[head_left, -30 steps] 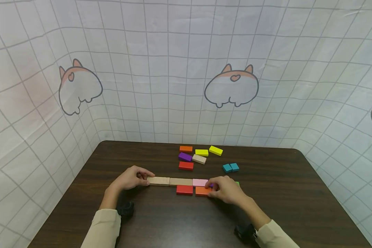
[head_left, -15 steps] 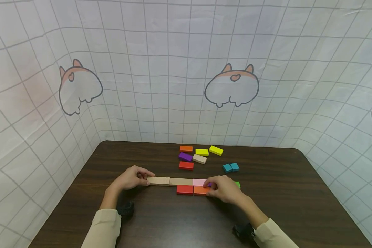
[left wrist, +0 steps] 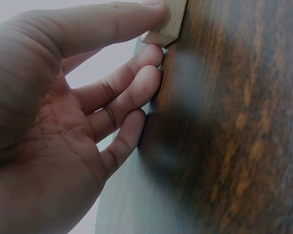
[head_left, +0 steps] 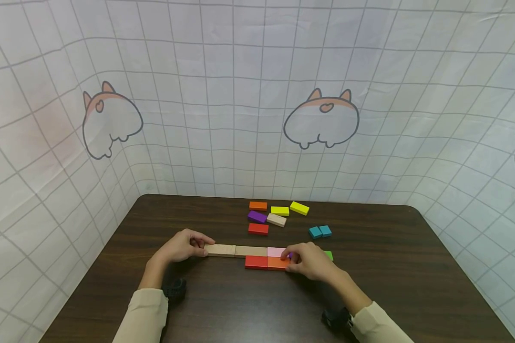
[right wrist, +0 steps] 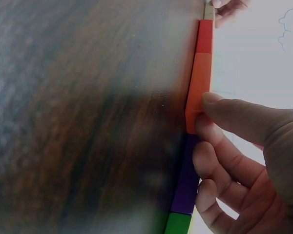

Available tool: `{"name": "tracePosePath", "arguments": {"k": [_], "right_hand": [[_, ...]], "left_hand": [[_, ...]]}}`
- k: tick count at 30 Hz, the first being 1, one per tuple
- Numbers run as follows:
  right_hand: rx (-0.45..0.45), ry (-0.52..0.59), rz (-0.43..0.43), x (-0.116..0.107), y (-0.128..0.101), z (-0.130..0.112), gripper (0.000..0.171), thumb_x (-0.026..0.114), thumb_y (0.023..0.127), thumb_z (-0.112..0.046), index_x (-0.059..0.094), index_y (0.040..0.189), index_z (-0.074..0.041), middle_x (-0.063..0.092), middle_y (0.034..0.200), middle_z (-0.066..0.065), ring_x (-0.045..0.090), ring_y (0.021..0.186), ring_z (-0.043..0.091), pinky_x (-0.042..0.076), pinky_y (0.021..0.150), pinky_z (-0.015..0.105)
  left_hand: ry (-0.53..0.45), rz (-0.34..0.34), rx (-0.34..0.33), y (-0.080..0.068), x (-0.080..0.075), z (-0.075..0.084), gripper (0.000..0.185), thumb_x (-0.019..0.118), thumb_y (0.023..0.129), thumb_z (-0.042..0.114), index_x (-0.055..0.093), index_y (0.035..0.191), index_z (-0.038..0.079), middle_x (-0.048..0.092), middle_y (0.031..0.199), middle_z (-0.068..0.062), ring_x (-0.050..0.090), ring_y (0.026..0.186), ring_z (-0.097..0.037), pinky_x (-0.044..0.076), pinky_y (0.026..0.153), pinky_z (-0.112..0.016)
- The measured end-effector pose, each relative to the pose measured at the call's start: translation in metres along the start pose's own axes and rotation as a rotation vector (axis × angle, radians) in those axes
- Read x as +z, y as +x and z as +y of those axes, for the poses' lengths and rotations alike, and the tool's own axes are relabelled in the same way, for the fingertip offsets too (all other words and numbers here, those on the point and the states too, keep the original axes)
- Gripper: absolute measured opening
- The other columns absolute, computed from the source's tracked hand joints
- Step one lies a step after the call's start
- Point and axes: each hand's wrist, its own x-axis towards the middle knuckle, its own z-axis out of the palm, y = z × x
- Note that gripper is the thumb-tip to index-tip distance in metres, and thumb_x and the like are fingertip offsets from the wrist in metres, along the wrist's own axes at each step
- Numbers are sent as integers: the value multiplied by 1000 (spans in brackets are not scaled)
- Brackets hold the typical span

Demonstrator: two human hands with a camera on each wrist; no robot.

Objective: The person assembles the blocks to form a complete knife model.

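Note:
A row of flat blocks lies end to end across the table: a plain wooden block [head_left: 221,250], a second wooden block [head_left: 251,251], a pink block [head_left: 275,252], then a purple block [right wrist: 185,178] and a green block [head_left: 329,256], both partly covered in the head view. In front of this row, a red block [head_left: 256,262] and an orange block [head_left: 277,263] meet end to end. My left hand [head_left: 179,248] pinches the leftmost wooden block at its outer end. With thumb and fingertips, my right hand [head_left: 312,261] holds the orange block's right end.
Farther back on the dark table [head_left: 369,267] lie another orange block [head_left: 258,206], two yellow blocks [head_left: 280,211], a purple block [head_left: 257,216], a wooden block [head_left: 276,219] and a red block [head_left: 258,229]. Two small blue blocks [head_left: 320,232] sit right of them. A gridded curtain [head_left: 223,157] stands behind.
My right hand has slid the orange block left, closing the gap to the red block. The left hand has stayed in place.

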Motion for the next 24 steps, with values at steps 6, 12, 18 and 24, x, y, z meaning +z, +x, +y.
{"name": "tracePosePath", "arguments": {"k": [6, 12, 18, 24], "right_hand": [[4, 7, -14, -1, 0, 0, 19, 80, 90, -13, 76, 108, -13, 56, 75, -9, 51, 65, 10, 43, 58, 27], [-27, 11, -46, -6, 1, 1, 19, 81, 90, -12, 76, 109, -13, 57, 74, -9, 52, 66, 9, 45, 60, 27], [-53, 54, -126, -21, 5, 2, 22, 80, 91, -11, 75, 113, -12, 63, 77, -9, 57, 69, 10, 50, 64, 29], [-43, 118, -146, -39, 23, 2, 24, 77, 94, -13, 74, 117, -8, 66, 80, -7, 59, 73, 15, 52, 69, 32]], "left_hand": [[10, -3, -3, 1, 0, -2, 25, 79, 91, 8, 78, 116, 7, 66, 85, -2, 58, 74, -18, 49, 66, -32], [12, -5, -6, 2, 0, -3, 25, 78, 91, 7, 79, 116, 8, 65, 85, -2, 58, 74, -21, 49, 67, -34], [16, 0, -8, 2, 0, -3, 25, 79, 91, 7, 79, 116, 8, 65, 85, -2, 57, 75, -21, 49, 67, -35], [16, 4, -17, 1, 0, -3, 25, 79, 91, 7, 79, 115, 9, 65, 85, -2, 57, 75, -20, 49, 67, -34]]}}
